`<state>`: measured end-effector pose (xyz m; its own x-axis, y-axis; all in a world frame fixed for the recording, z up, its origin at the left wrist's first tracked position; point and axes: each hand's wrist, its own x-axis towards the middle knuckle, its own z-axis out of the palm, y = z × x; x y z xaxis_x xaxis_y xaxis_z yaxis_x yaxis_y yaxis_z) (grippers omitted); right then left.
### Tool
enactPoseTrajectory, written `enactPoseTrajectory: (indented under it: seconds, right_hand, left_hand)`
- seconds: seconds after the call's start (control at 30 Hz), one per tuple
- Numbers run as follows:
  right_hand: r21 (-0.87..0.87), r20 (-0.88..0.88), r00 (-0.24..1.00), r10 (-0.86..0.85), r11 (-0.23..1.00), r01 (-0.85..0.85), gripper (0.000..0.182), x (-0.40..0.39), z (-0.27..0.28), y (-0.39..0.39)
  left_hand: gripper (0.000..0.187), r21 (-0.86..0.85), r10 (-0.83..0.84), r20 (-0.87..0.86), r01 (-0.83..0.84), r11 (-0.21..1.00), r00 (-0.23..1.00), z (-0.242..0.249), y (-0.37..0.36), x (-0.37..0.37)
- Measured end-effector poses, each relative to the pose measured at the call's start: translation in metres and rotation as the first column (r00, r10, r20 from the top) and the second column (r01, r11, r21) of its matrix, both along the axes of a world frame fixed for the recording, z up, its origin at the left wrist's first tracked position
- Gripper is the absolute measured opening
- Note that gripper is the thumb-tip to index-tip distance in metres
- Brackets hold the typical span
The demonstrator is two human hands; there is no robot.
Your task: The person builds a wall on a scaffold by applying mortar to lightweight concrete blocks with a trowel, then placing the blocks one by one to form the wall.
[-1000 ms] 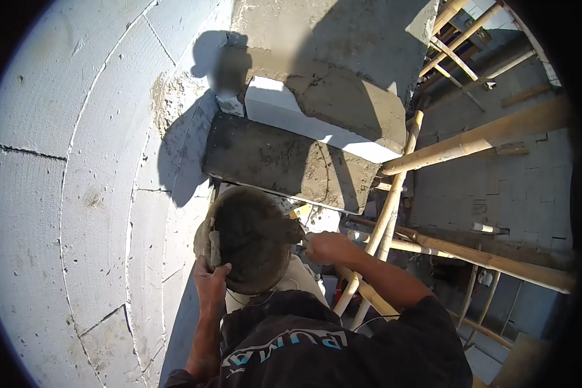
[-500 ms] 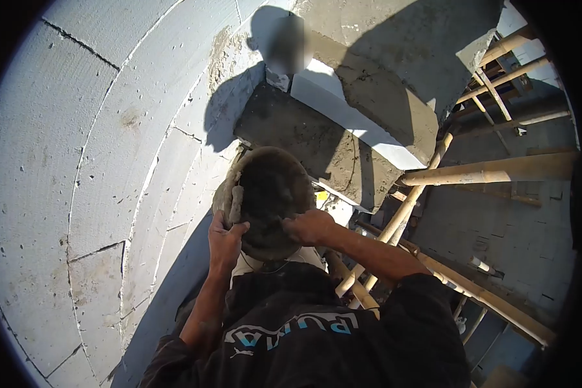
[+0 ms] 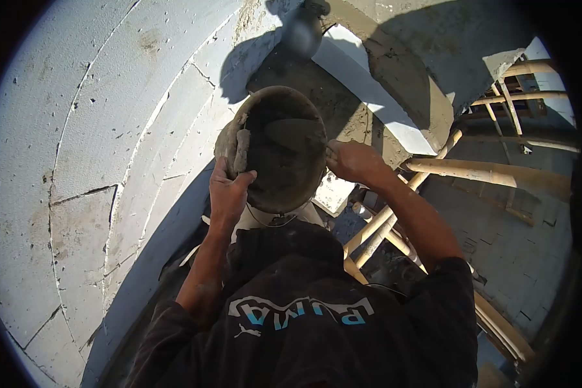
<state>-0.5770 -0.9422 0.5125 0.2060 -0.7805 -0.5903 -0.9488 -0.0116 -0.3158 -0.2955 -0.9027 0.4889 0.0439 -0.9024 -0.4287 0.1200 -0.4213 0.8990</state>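
Note:
A round mortar-caked bucket [image 3: 278, 204] is tilted toward me in front of my body, its inside dark with shadow. My left hand [image 3: 229, 194] is closed on its left rim, the thumb over the edge, just below a mortar-crusted lump [image 3: 242, 150] on that rim. At the right rim my right hand [image 3: 357, 163] is closed in a fist around the handle end of a trowel, mostly hidden by the fingers. The trowel's grey blade [image 3: 294, 132] shows dimly inside the bucket.
A light block wall [image 3: 110, 161] curves along the left. Beyond the bucket lie wet mortar [image 3: 343, 77] and a white block [image 3: 394, 123] in a row. Bamboo poles [image 3: 478, 171] stand at the right, over a lower level. Shadows fall across the wall and mortar.
My right hand has moved from inside the bucket up and right to its right rim, and the trowel blade now shows. The bucket and left hand sit higher in view.

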Motion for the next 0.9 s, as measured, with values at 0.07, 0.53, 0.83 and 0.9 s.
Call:
enactPoseTrajectory:
  seconds: [0.07, 0.53, 0.83, 0.9]
  right_hand:
    - [-0.007, -0.173, 0.985, 0.019, 1.0, -0.02, 0.035, -0.004, -0.017, -0.006]
    - [0.482, 0.374, 0.927, -0.037, 0.861, -0.16, 0.036, 0.062, -0.025, -0.003]
    - [0.558, 0.344, 0.919, -0.191, 0.829, -0.037, 0.037, 0.054, -0.004, -0.015]
    - [0.557, 0.315, 0.92, -0.232, 0.83, 0.019, 0.036, 0.05, 0.008, -0.02]
  left_hand:
    - [0.024, -0.006, -0.02, 0.013, 0.02, 1.0, 1.0, 0.005, 0.001, -0.004]
    - [0.026, -0.024, 0.046, -0.165, -0.051, 0.998, 0.985, -0.006, 0.004, 0.015]
    - [0.018, -0.039, 0.113, -0.173, -0.122, 0.992, 0.978, -0.008, 0.001, 0.038]
    - [0.019, -0.008, 0.143, -0.15, -0.146, 0.989, 0.978, -0.021, 0.002, 0.046]
